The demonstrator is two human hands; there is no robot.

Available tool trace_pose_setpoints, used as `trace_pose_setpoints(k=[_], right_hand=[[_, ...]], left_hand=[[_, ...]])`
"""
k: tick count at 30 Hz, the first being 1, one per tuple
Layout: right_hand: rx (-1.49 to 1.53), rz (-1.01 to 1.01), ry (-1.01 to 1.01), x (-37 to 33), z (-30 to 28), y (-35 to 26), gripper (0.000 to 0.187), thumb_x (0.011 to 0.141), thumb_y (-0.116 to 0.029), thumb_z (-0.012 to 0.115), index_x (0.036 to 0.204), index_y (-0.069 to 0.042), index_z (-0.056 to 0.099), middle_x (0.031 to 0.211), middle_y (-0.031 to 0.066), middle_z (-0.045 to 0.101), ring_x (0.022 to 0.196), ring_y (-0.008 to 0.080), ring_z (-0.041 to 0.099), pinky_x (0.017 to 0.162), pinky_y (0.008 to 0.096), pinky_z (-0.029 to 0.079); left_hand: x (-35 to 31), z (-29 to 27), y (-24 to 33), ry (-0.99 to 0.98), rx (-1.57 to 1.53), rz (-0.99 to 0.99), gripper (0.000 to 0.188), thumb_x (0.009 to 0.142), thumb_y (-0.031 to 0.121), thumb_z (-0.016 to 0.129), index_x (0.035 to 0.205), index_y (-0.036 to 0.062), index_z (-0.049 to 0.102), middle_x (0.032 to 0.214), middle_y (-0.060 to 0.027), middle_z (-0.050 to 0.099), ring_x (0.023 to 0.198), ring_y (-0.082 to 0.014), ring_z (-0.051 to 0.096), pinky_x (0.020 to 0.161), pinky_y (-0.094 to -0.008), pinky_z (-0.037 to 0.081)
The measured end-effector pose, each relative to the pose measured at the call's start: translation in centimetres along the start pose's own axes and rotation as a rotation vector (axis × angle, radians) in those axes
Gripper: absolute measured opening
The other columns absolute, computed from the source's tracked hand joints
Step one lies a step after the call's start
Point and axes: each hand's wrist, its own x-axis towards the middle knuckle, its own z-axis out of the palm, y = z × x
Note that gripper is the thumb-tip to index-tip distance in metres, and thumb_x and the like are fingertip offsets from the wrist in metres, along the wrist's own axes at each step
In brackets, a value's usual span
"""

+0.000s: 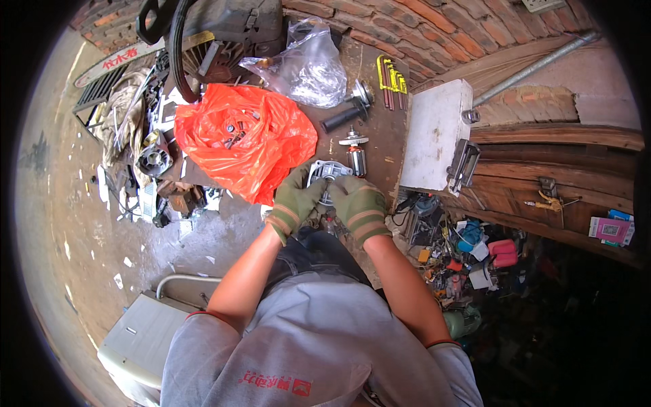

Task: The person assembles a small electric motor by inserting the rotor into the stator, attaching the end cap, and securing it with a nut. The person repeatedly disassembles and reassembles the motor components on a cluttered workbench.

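Both my hands wear green work gloves with pale stripes. Between them, at the near edge of the workbench, is a silver cast-metal housing. My left hand grips its left side, and the fingers of my right hand close on its right side. The gloves hide its lower part. Just beyond my right hand stands a motor armature with a gear on its upper end. Farther back lies a black cylindrical handle beside a round metal part.
An orange-red plastic bag with small metal parts lies left of the housing. Behind it is a clear plastic bag. Yellow-held hex keys lie at the back; a white box borders the right. Clutter covers the floor at right.
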Motion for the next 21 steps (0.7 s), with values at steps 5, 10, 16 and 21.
trace_pose_setpoints(k=[5, 10, 16, 21], right_hand=[[0.016, -0.018, -0.086, -0.2, -2.1, 0.0, 0.029, 0.092, -0.034, 0.066, 0.109, -0.014, 0.078, 0.102, 0.0178, 0.075, 0.097, 0.0375, 0.072, 0.087, 0.0463, 0.057], [0.089, 0.077, -0.098, 0.9, -2.1, 1.3, 0.027, 0.089, -0.029, 0.070, 0.108, -0.012, 0.077, 0.104, 0.0182, 0.075, 0.100, 0.0360, 0.073, 0.089, 0.0430, 0.057], [0.131, 0.038, -0.106, 1.2, -1.8, 1.8, 0.026, 0.088, -0.026, 0.070, 0.107, -0.009, 0.077, 0.104, 0.0187, 0.076, 0.100, 0.0358, 0.073, 0.088, 0.0424, 0.057], [0.026, 0.029, -0.101, 1.0, -2.3, 0.9, 0.030, 0.086, -0.025, 0.074, 0.108, -0.005, 0.075, 0.100, 0.0180, 0.077, 0.094, 0.0308, 0.074, 0.085, 0.0386, 0.057]], left_hand=[[-0.3, -0.1, 0.5, -0.014, 0.008, -0.035, 0.048, 0.098, 0.014, 0.065, 0.144, 0.0047, 0.055, 0.085, -0.0007, 0.072, 0.053, -0.0067, 0.062, 0.043, -0.0213, 0.044], [-0.5, 0.4, 1.5, -0.030, 0.029, -0.059, 0.055, 0.097, 0.012, 0.067, 0.149, 0.0014, 0.050, 0.097, -0.0028, 0.074, 0.055, -0.0054, 0.061, 0.043, -0.0210, 0.044], [0.5, 0.1, -0.4, -0.041, 0.004, -0.005, 0.057, 0.095, 0.008, 0.068, 0.148, -0.0047, 0.048, 0.117, -0.0077, 0.071, 0.091, -0.0091, 0.066, 0.074, -0.0253, 0.056], [0.4, 0.3, -0.1, -0.041, -0.003, -0.009, 0.058, 0.095, 0.007, 0.068, 0.148, -0.0049, 0.049, 0.122, -0.0084, 0.070, 0.101, -0.0110, 0.066, 0.087, -0.0273, 0.055]])
